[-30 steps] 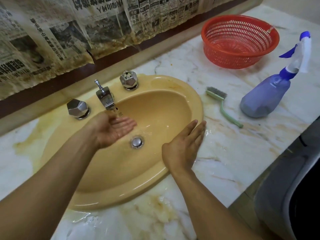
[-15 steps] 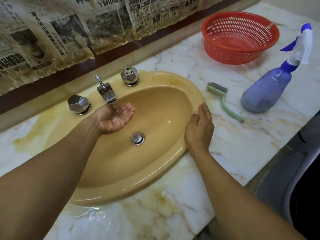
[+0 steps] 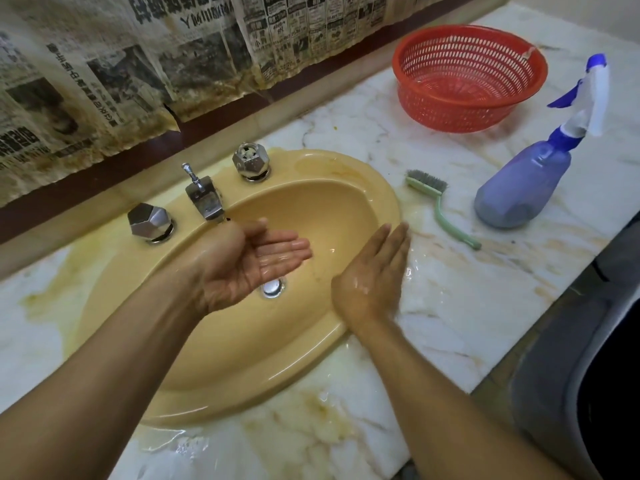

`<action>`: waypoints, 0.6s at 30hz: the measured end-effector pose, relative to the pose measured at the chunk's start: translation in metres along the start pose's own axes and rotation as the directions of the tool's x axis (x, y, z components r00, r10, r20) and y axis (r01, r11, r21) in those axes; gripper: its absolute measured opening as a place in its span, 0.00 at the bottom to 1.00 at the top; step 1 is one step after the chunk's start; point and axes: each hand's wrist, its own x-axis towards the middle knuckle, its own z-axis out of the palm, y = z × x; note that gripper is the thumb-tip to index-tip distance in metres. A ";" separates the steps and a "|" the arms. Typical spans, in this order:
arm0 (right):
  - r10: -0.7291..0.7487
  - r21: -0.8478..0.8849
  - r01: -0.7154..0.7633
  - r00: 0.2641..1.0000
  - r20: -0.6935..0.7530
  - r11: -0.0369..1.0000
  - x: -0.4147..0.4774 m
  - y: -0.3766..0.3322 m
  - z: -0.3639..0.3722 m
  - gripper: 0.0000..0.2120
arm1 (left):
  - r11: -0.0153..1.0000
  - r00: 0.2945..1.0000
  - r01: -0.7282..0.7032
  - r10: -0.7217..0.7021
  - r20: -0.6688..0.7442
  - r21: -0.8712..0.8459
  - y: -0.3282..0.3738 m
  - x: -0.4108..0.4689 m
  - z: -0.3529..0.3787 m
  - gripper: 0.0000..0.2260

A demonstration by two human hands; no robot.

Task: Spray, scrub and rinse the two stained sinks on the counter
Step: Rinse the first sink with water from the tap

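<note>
A yellow oval sink (image 3: 311, 161) is set in a marble counter (image 3: 467, 292), with a chrome faucet (image 3: 204, 199) and two faceted chrome knobs (image 3: 150, 220) (image 3: 250, 161) at its back. My left hand (image 3: 249, 261) is held palm up, wet, fingers straight, over the basin just below the spout and above the drain (image 3: 273, 286). My right hand (image 3: 374, 275) lies flat, fingers straight, on the sink's right rim, wet. Neither hand holds anything. A green scrub brush (image 3: 440, 206) and a purple spray bottle (image 3: 526, 185) rest on the counter to the right.
A red plastic basket (image 3: 467, 81) stands at the back right. Stained newspaper (image 3: 138, 71) covers the wall behind the sink. Yellow stains and water pool on the marble around the rim. A dark grey appliance (image 3: 588, 375) stands past the counter's right edge.
My left hand has come away from under the spout, its fingers now stretched right. My right hand slid back along the right rim toward me and flattened.
</note>
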 end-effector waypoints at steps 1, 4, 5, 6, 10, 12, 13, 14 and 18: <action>-0.007 -0.022 0.008 0.999 0.035 1.000 -0.014 -0.002 0.000 0.41 | 0.999 0.998 0.000 -0.002 -0.060 -0.033 -0.002 0.004 -0.009 0.20; 0.010 -0.044 -0.005 0.992 0.124 0.999 0.016 -0.003 -0.010 0.42 | 0.988 0.973 0.027 -0.061 -0.223 -0.152 -0.016 0.021 -0.040 0.18; -0.005 -0.023 0.008 0.991 0.132 1.000 0.041 -0.002 -0.016 0.41 | 0.980 0.963 0.021 -0.073 -0.258 -0.198 -0.018 0.028 -0.048 0.18; -0.064 -0.020 0.067 0.990 0.129 0.998 0.068 0.001 -0.019 0.40 | 0.970 0.958 0.001 -0.071 -0.279 -0.242 -0.017 0.033 -0.055 0.18; -0.485 -0.104 0.512 0.849 0.210 0.853 0.156 0.000 -0.035 0.42 | 0.912 0.953 -0.100 -0.026 -0.301 -0.398 0.009 0.055 -0.067 0.17; -0.549 -0.078 0.580 0.801 0.237 0.811 0.169 -0.005 -0.041 0.43 | 0.885 0.960 -0.117 -0.015 -0.280 -0.450 0.020 0.065 -0.067 0.15; -0.536 -0.061 0.560 0.815 0.219 0.826 0.165 -0.004 -0.041 0.42 | 0.873 0.960 -0.117 -0.022 -0.278 -0.474 0.023 0.069 -0.066 0.16; -0.505 -0.039 0.520 0.842 0.190 0.853 0.156 0.001 -0.040 0.40 | 0.859 0.964 -0.112 -0.028 -0.264 -0.500 0.024 0.073 -0.064 0.16; -0.357 0.045 0.354 0.927 0.111 0.934 0.106 0.029 -0.026 0.38 | 0.830 0.964 -0.090 -0.066 -0.257 -0.550 0.021 0.082 -0.062 0.15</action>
